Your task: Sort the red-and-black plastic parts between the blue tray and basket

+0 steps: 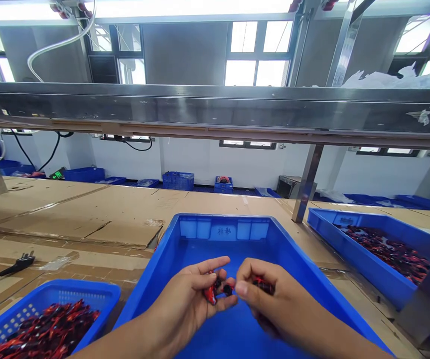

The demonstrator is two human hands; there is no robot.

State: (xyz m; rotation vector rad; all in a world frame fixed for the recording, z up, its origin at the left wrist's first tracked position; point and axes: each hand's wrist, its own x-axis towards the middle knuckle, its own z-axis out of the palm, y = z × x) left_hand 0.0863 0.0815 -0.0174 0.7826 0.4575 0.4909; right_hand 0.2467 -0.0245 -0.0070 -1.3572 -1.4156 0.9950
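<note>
While the left hand is turned palm up above the large blue tray, its thumb and curled fingers hold a small red-and-black piece in a narrow grip. A round black part sits by the left fingertips, just beside the right thumb; I cannot tell whether that thumb touches it. The right hand is curled almost into a fist around more red and dark pieces, their number hidden by the fingers. To the near left, a perforated blue basket carries a heap of similar small parts. Farther to the right, a second blue tray contains a spread of red and dark bits. On the cardboard-covered table, at the left, lies a black plug, its cord running off leftward. A metal post stands on the far side between the two trays, beneath a metal beam that spans the scene from left to right
</note>
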